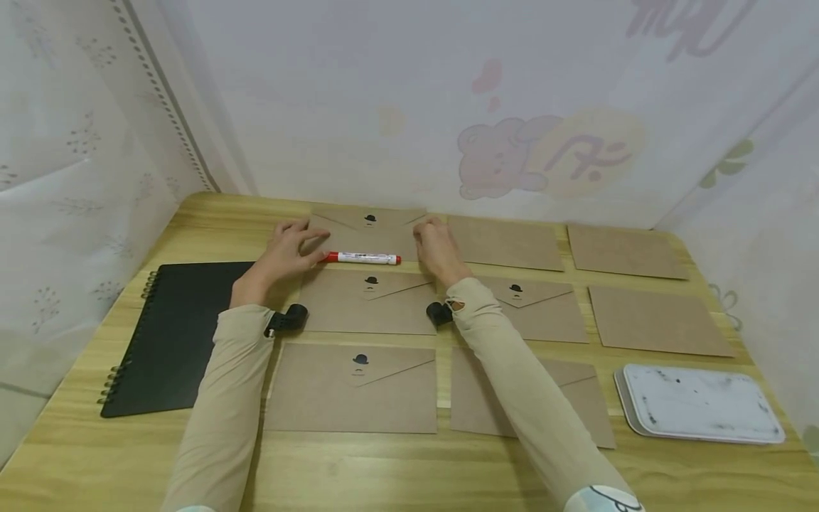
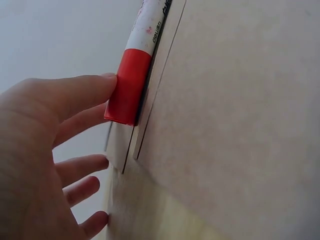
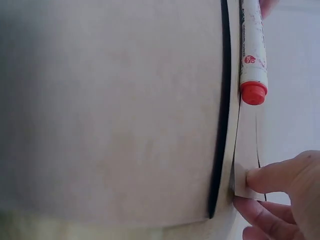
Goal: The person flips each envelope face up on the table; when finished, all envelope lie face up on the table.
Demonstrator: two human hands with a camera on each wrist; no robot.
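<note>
A red-and-white marker point(image 1: 367, 258) lies along the near edge of the back-left brown envelope point(image 1: 384, 238), which bears a hat print. My left hand point(image 1: 284, 252) is at that envelope's left end. Its thumb touches the marker's red cap point(image 2: 129, 85), and the other fingers spread over the envelope's left side. At the opposite end, my right hand point(image 1: 440, 249) pinches the envelope's near right corner, the thumb point(image 3: 272, 176) on top and the fingers at the edge below. The marker's red tail end point(image 3: 253, 93) points toward the right hand.
Several more brown envelopes lie in rows, among them a front-left one point(image 1: 358, 398) and a back-middle one point(image 1: 505, 243). A black spiral notebook point(image 1: 173, 341) is at left, partly under the left forearm. A white tin point(image 1: 704, 403) sits at front right. A printed curtain point(image 1: 358, 107) stands behind the table.
</note>
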